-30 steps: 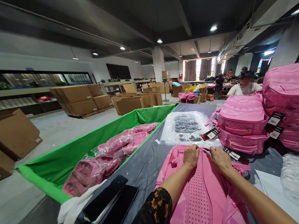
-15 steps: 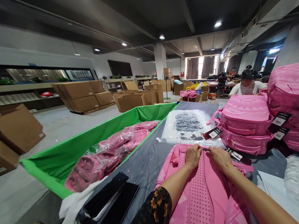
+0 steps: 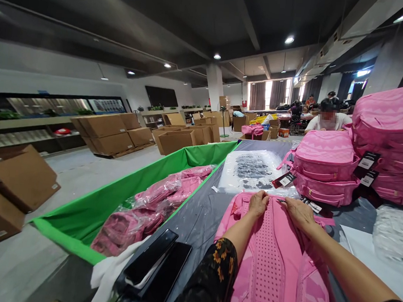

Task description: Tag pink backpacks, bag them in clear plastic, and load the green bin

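A grey counter [image 3: 199,216] runs away from the person, and along its left edge, well to the left of the left hand, hangs a green fabric trough [image 3: 88,216] holding pink bags sealed in clear plastic [image 3: 148,207]. Beyond and to the right of the right hand stand stacks of pink backpacks [image 3: 329,165] with black hang tags [image 3: 285,180]; the nearest stack lies just past the fingertips. Directly beyond both hands lies a flat pile of clear printed plastic bags [image 3: 252,171].

The pink backpack [image 3: 269,263] lies flat on the counter under both forearms, back panel up, with its dotted mesh pad showing. Its long axis runs straight away from the person, the top end pointing toward the pile of plastic bags and the bottom end toward the person's body.

The left hand [image 3: 258,203] rests on the top edge of the backpack, fingers curled down and pinching the fabric there. The right hand [image 3: 297,212] lies just beside it, nearly touching, palm down with fingers pressed on the same top edge; whether it actually grips anything I cannot tell.

Near the left elbow, two dark phones [image 3: 159,268] lie on a white cloth [image 3: 108,274].
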Tool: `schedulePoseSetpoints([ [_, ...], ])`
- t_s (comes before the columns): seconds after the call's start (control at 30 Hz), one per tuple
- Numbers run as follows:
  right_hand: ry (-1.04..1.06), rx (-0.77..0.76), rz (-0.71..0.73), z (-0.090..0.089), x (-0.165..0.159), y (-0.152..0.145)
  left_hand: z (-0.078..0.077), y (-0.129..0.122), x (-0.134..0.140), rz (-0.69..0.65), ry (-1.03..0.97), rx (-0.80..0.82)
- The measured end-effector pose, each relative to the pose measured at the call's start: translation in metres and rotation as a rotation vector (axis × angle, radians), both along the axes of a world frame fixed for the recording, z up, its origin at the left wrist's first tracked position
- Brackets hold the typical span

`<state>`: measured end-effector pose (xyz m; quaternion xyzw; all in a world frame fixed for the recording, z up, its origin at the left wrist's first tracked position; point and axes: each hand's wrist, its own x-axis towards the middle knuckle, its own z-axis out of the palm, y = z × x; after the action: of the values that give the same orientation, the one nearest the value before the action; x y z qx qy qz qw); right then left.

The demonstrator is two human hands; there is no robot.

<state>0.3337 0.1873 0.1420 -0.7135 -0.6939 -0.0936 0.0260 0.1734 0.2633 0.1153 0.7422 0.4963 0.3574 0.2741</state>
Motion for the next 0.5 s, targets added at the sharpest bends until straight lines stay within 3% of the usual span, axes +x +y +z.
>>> schedulePoseSetpoints([
  [0.2,-0.03,0.0,-0.019,0.003,-0.008,0.007,-0.001,-0.002,0.001,0.0,-0.108,-0.002],
  [0.5,-0.086,-0.009,0.026,-0.007,-0.011,0.03,-0.006,0.0,0.002,-0.016,-0.199,-0.062],
])
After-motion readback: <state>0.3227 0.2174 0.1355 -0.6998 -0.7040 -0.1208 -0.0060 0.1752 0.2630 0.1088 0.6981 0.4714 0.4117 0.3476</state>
